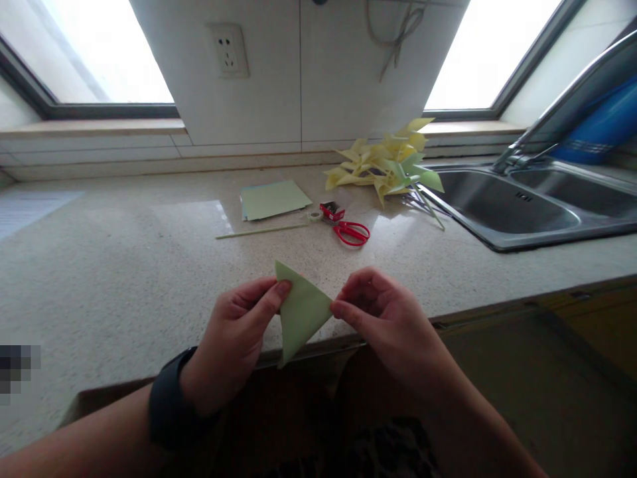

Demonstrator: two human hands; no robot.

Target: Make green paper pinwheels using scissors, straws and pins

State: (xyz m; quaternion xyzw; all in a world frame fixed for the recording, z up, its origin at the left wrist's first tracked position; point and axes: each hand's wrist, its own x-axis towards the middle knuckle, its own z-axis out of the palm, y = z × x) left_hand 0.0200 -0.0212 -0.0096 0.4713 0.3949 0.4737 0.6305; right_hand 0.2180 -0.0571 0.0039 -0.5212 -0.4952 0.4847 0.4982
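I see the counter (124,265) with the sink (502,206) at its right; my left hand (233,338) and right hand (383,318) pinch a folded green paper triangle (301,311) above the counter's near edge; red scissors (352,232) lie beyond.

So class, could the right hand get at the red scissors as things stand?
Probably yes. The scissors lie in the open on the counter, straight beyond the right hand, with nothing between. But that hand and the left hand pinch the folded paper, so it must let go first.
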